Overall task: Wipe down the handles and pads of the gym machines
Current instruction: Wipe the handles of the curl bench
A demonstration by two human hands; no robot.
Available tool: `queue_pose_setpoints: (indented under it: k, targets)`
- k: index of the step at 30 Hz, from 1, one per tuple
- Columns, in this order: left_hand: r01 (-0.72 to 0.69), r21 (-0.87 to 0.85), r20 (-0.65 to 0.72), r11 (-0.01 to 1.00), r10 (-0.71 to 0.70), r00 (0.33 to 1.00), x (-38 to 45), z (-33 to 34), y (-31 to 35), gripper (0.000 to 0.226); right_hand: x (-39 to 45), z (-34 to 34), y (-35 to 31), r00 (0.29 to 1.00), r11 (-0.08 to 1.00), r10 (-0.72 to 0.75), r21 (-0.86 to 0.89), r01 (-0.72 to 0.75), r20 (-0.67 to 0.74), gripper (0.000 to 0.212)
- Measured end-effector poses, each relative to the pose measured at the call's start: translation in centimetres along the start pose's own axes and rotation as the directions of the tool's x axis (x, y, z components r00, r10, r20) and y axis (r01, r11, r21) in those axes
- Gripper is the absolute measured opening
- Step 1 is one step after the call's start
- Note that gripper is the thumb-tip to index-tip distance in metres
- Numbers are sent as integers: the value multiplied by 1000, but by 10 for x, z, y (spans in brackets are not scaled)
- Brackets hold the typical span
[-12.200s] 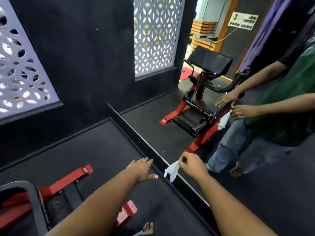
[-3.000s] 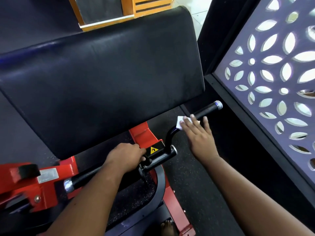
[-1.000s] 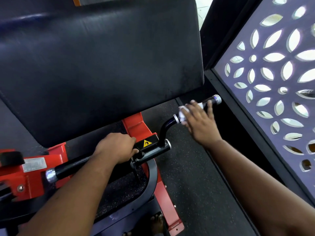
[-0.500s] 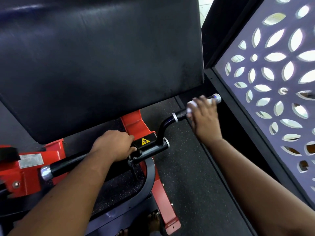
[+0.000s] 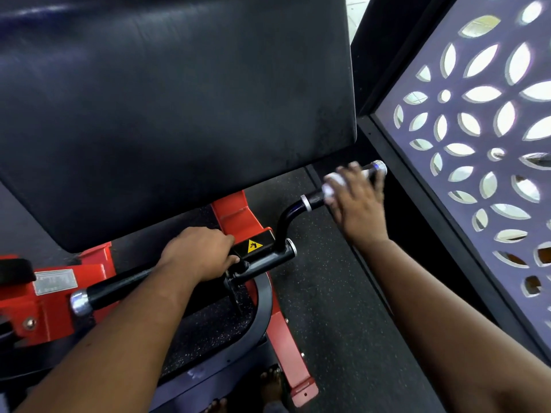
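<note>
The right hand (image 5: 357,201) pressed a cloth (image 5: 332,184) around the right grip (image 5: 316,199), whose axis ran up-right toward the screen (image 5: 477,129), while the left hand (image 5: 198,253) clasped the bar (image 5: 119,289).

Both bare forearms reach forward and down. The left hand (image 5: 198,253) is closed in a fist around the black bar (image 5: 119,286), knuckles up, beside the bar's yellow sticker. The right hand (image 5: 356,201), blurred, lies palm down farther up the bar's right grip, fingers curled over a white cloth (image 5: 332,184), wrist straight.
</note>
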State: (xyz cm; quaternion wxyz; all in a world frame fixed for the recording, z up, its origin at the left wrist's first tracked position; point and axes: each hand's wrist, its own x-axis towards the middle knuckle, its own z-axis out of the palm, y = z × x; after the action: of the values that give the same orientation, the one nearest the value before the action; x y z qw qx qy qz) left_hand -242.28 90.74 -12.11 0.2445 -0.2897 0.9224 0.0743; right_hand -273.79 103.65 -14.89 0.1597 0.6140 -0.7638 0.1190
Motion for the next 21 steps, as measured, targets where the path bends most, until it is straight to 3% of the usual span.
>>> queue_pose_setpoints:
  k: [2,3,6,7,11,13,15,18,19,21]
  targets:
    - [-1,2,1,1000,1,1000,0,0,0,42,5,-3,9,974,974,225,33,-224,-26,38]
    - [-1,-3,1,1000,1,1000,0,0,0,42,4,-4,3,974,973,225,54,-224,-24,39]
    - [-7,0,-1,1000,7,1000,0,0,0,41,-8,2,-29,996,996,-77,52,75,37,41]
    - [-9,1,0,1000,9,1000,0,0,0,40,-11,4,-33,993,993,-113,32,112,45,41]
    - [-6,-3,2,1000,6,1000,1,2,-1,40,15,-14,-5,984,973,180,-147,-177,11,37]
    - [0,-9,5,1000,0,1000,2,3,-2,40,35,-25,0,963,947,251,-232,-223,100,44]
    - [5,-18,8,1000,-4,1000,3,4,-2,41,47,-30,-13,962,971,159,-214,-110,223,51]
    - [6,-22,15,1000,-6,1000,4,4,-2,42,48,-24,-22,941,980,-115,-118,160,317,56]
    - [8,-23,16,1000,-8,1000,3,4,-3,42,50,-26,-15,938,978,-119,-124,167,326,56]
    - [13,-26,13,1000,-13,1000,3,3,-2,41,54,-30,3,953,985,21,-167,31,303,55]
